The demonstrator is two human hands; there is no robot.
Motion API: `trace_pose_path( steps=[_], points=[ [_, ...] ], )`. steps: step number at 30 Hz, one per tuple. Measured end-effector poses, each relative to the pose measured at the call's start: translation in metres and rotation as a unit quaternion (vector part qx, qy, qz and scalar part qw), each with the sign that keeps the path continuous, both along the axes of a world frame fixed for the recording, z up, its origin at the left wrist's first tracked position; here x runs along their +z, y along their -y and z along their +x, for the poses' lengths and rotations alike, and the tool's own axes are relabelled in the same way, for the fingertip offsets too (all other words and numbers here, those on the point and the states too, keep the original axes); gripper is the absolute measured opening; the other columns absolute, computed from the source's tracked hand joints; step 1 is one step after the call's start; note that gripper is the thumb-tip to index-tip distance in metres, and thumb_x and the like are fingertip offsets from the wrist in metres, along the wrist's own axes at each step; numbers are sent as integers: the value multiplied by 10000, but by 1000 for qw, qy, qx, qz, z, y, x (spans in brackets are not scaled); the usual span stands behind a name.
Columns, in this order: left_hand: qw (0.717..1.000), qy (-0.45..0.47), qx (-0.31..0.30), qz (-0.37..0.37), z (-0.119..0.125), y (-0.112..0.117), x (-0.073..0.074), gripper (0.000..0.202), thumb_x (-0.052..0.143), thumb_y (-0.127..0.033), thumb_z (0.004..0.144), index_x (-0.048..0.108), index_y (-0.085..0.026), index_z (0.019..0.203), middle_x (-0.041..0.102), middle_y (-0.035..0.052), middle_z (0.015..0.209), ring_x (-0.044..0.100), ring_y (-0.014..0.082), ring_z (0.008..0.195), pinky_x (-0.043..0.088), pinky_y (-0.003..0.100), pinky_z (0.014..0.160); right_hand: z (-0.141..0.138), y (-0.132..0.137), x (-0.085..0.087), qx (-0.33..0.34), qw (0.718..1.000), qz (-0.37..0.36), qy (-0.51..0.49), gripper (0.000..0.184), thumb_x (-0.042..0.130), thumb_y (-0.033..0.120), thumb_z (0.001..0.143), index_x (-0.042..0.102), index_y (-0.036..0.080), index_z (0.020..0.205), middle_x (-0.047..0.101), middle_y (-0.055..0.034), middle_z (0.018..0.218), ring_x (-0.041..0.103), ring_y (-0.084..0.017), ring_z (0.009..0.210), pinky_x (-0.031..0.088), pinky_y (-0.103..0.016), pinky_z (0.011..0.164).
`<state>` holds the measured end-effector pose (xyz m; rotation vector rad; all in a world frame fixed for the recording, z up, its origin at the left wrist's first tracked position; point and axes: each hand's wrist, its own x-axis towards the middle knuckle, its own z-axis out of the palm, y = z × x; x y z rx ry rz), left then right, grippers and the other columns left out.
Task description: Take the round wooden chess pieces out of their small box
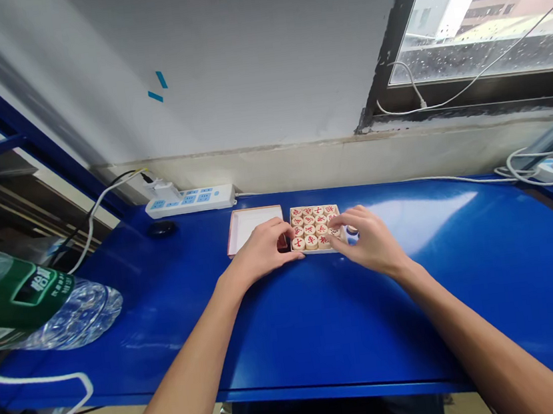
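A small shallow box (318,251) full of round wooden chess pieces (308,220) with red characters sits on the blue table. My left hand (262,250) rests at the box's left edge, fingers curled against it. My right hand (371,239) is at the box's right front corner, thumb and forefinger pinched on one piece (335,232). The box's empty lid (251,227) lies just left of the box, behind my left hand.
A white power strip (190,201) with a plugged-in charger lies at the back left. A clear water bottle (31,301) with a green label lies at the left. Cables (529,172) run along the back right under the window. A small dark object (161,228) sits near the strip.
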<state>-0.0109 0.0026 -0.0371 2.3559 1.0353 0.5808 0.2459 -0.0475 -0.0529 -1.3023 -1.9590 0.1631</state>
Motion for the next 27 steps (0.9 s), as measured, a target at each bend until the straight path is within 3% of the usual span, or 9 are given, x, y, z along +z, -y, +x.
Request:
trace_pose_path(
  steps=[6,13,19,23,27],
  points=[
    [1000,-4,0,5,-1,-1,-2,321,850,-391,774,683,-188,959,643,29,938,599,155,732,498,311,694,-7,0,-9,3,999,-37,1,123,734,324,828,703,260,929,758,-34,900,620,-259,845,528,-417,779],
    [1000,1,2,3,0,1,0,330,856,-404,768,681,-194,953,645,30,938,609,162,751,503,313,703,-2,0,-5,-20,1000,-2,-17,174,733,342,814,720,266,970,762,-41,901,643,-253,811,540,-411,735],
    [1000,-2,-1,-1,-1,1,0,323,842,-419,783,672,-196,942,635,30,940,612,165,760,511,321,709,25,-5,5,-115,991,61,-35,125,710,365,852,724,271,934,769,-20,866,666,-246,837,528,-411,776],
    [1000,-9,3,4,-1,1,0,323,828,-436,793,673,-198,947,639,39,963,607,169,761,515,328,713,41,-11,-3,-154,987,51,-24,129,652,373,892,723,265,900,772,-32,888,675,-255,846,523,-421,778],
    [1000,-9,1,9,-1,1,-1,320,824,-438,796,665,-199,937,634,37,965,604,163,748,516,328,712,40,-16,-17,-124,992,18,1,179,608,378,929,736,264,980,775,-50,952,683,-274,884,533,-450,812]
  ],
)
